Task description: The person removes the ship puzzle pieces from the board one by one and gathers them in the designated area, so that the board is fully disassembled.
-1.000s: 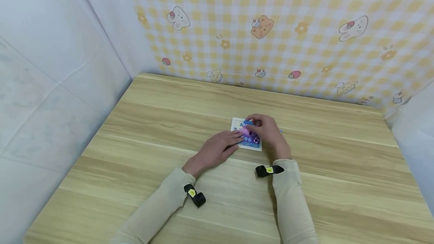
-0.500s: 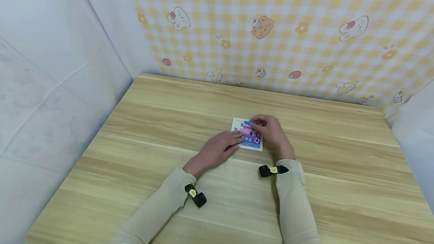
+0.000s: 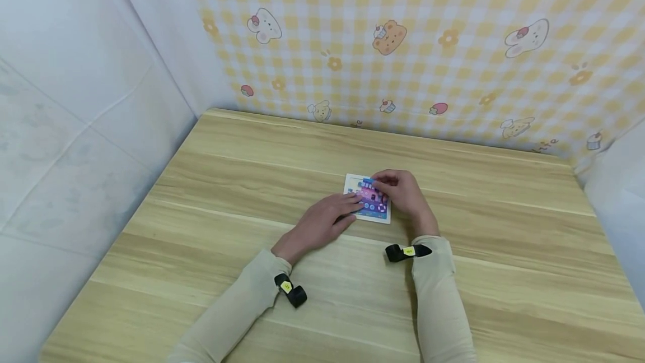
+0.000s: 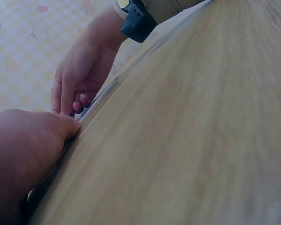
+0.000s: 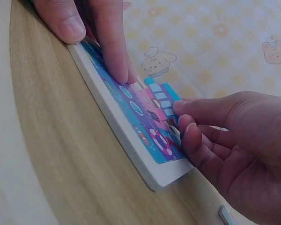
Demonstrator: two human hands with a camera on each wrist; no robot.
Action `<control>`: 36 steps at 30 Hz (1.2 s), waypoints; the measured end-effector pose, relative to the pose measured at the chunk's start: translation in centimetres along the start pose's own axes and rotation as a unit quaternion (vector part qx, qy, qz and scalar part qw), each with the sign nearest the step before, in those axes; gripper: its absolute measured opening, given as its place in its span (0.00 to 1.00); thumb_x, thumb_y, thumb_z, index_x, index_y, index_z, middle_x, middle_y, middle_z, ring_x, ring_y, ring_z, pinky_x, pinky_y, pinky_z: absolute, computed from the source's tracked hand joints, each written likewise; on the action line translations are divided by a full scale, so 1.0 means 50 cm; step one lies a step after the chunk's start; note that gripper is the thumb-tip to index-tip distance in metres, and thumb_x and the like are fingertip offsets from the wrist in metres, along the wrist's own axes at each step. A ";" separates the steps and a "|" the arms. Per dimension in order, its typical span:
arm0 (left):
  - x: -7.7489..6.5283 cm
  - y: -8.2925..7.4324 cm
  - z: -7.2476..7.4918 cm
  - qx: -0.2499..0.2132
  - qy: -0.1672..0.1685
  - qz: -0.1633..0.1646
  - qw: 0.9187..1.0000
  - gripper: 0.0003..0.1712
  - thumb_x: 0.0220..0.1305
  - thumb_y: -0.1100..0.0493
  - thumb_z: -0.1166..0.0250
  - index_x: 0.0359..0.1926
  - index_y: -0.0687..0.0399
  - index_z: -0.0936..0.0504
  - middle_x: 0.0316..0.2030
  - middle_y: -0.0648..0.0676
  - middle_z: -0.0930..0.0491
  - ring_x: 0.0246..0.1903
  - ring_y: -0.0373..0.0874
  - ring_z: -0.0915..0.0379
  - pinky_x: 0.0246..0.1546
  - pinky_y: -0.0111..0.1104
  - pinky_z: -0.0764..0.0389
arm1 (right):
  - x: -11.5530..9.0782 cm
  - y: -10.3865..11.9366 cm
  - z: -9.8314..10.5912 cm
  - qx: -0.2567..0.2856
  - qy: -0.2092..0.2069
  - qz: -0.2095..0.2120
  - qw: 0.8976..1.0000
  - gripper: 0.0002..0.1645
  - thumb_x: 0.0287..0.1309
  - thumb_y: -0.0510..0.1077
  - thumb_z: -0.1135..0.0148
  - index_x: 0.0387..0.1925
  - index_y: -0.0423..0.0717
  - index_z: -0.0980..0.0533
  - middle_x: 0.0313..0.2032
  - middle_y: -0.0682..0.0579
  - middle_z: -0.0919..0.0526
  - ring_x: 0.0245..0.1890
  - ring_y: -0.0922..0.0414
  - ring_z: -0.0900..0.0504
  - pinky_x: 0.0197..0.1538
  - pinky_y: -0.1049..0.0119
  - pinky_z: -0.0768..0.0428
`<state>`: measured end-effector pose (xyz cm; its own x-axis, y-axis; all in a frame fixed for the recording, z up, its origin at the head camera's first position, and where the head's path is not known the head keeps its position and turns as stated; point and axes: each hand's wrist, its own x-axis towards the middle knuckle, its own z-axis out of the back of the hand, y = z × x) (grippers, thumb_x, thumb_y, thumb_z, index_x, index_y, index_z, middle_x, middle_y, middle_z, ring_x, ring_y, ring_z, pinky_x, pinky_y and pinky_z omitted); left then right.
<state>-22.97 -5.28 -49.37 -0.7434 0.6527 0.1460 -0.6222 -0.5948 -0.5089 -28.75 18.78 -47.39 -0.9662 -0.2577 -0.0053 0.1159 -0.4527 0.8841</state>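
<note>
A picture board (image 3: 351, 182) lies flat on the bench (image 3: 282, 150), as viewed by a bystander. The right hand (image 3: 407, 198) has its grip pinched on a blue-purple piece (image 5: 161, 96) near the board's far edge; the left hand (image 3: 322, 222), fingers extended over the printing, grasps nothing. The piece is probably light, stiff and smooth, best taken by its edges between thumb and fingertip. Its long axis appears to follow its row of pale windows, roughly parallel to the board's far edge; fingers mask its right end.

The board (image 3: 373, 213) lies on the table (image 3: 504, 251), left hand (image 3: 325, 219) on its left, right hand (image 3: 405, 195) at its right, cloth (image 3: 428, 83) behind.
</note>
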 end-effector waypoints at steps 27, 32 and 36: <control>-0.010 -0.006 -0.006 -0.006 -0.004 0.005 1.000 0.24 0.81 0.52 0.45 0.72 0.49 0.25 0.75 0.47 0.34 0.76 0.44 0.41 0.76 0.39 0.42 | -0.110 -0.038 0.147 -0.015 -0.062 -0.070 0.995 0.20 0.70 0.47 0.33 0.52 0.35 0.15 0.37 0.51 0.11 0.31 0.63 0.20 0.34 0.70 0.20; -0.011 -0.003 -0.002 -0.016 -0.015 -0.002 1.000 0.23 0.80 0.53 0.44 0.71 0.50 0.24 0.74 0.48 0.32 0.75 0.47 0.39 0.75 0.41 0.40 | -0.167 -0.081 0.199 -0.043 -0.062 -0.091 0.993 0.21 0.70 0.46 0.33 0.53 0.32 0.16 0.35 0.61 0.11 0.30 0.66 0.21 0.32 0.71 0.20; -0.009 0.000 -0.003 -0.012 -0.016 0.005 1.000 0.24 0.80 0.52 0.44 0.71 0.48 0.24 0.74 0.46 0.32 0.75 0.45 0.40 0.76 0.40 0.41 | -0.189 -0.094 0.220 -0.064 -0.081 -0.087 0.991 0.21 0.70 0.45 0.33 0.52 0.31 0.16 0.34 0.57 0.12 0.27 0.63 0.22 0.30 0.70 0.21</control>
<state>-22.59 -5.47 -49.56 -0.7572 0.6314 0.1672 -0.6087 -0.5894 -0.5312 -22.69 32.72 -46.34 -0.9972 -0.0300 -0.0682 -0.0378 -0.5854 0.8098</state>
